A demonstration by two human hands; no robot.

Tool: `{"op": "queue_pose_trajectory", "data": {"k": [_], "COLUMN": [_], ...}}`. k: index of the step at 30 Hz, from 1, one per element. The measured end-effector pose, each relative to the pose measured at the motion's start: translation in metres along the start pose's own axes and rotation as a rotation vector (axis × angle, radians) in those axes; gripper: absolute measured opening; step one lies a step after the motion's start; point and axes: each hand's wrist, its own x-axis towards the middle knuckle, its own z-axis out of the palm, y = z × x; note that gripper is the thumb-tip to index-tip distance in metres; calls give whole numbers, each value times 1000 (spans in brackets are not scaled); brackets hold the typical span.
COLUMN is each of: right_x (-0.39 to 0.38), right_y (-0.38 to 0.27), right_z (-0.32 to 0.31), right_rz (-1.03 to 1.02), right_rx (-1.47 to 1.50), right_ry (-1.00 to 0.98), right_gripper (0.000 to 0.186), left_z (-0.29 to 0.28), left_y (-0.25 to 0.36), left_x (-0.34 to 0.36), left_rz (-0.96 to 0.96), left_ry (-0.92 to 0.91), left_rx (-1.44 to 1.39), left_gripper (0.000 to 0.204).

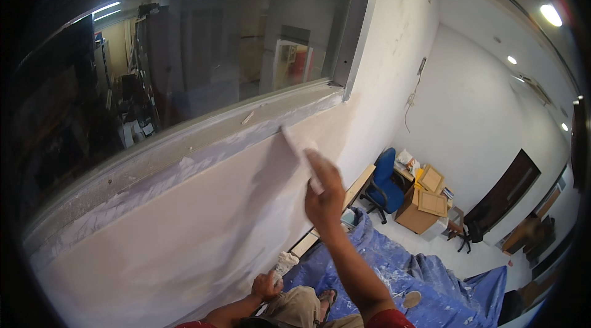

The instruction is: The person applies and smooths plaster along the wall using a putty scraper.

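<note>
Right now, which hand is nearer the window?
Right hand, raised with a scraper below the ledge; the left hand is lower, with a white lump.

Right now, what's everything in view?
Window: one, dark, upper left
Frame post: one, grey, window's right end
Ledge: one, grey, below window
Near wall: one, pale, below ledge
Tarp: one, blue, lower right
Round disc: one, beige, on tarp
Chair: at least one, blue, beyond tarp
Cardboard box: at least one, brown, beside chair
Door: one, dark, right side
Ceiling lights: several, white, upper right
Flat tool: one, pale, centre
Lump: one, white, lower centre
Sleeves: two, red, lower edge
Right hand: one, bare, holding flat tool
Left hand: one, bare, holding lump
</note>
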Motion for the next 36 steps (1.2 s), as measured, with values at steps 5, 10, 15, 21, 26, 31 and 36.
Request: {"op": "queue_pose_trajectory", "data": {"k": [5,10,15,21,26,31,36], "right_x": [-69,-40,-14,-17,-74,-83,-5], "right_y": [-52,-12,-4,-12,-17,-8,4], "right_z": [-4,-28,-19,28,41,17,12], "right_rz": [-156,123,-29,-249,-326,-217,58], "right_rx": [-19,64,-51,-137,-122,-117,70], "right_ry": [-375,-128,-37,-22,-252,-258,35], "right_gripper": [58,51,57,65,67,62,60], "left_z": [-1,-7,-12,-7,-6,-3,-1], "left_y": [-2,9,9,6,3,-3,1], "left_x": [0,1,0,1,-1,-4,1], "left_rz": [15,-14,-40,-13,12,2,33], "left_ry": [16,-22,-39,-18,-7,23,58], "left_rx": [8,11,-1,10,-33,-6,-37], "left_gripper": [51,52,53,54,53,48,45]}}
